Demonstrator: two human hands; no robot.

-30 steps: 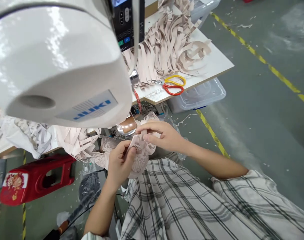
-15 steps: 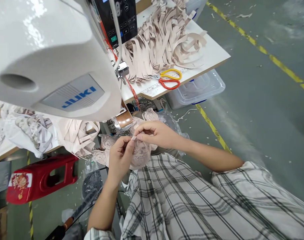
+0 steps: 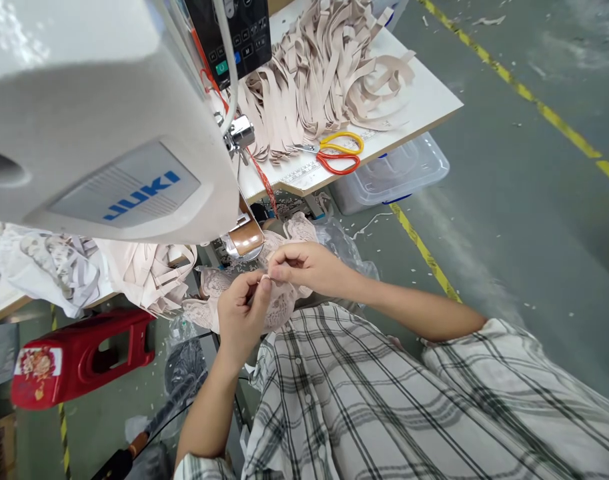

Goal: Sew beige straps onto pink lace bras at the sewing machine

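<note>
A pale pink lace bra [image 3: 281, 308] lies in my lap, partly covered by both hands. My left hand [image 3: 241, 313] is closed, thumb and forefinger pinching an edge of it. Close against those fingertips, my right hand [image 3: 308, 268] pinches the same small bit of pale fabric. The exact edge between the fingers is mostly hidden. Just beyond the hands is the rounded brown and metal arm end [image 3: 247, 239] of the white sewing machine [image 3: 184, 207], whose head looms at upper left.
Many beige straps [image 3: 319, 73] are heaped on the white table [image 3: 429, 100], with yellow-and-red scissors [image 3: 340, 153] at its front edge. A clear plastic bin [image 3: 409, 170] stands below. Pink pieces [image 3: 147, 270] lie at left above a red plastic stool [image 3: 79, 363].
The view has shifted slightly, so the sewing machine sits further left. Both hands stay together at the bra, their fingertips drawn a little closer over the pinched fabric.
</note>
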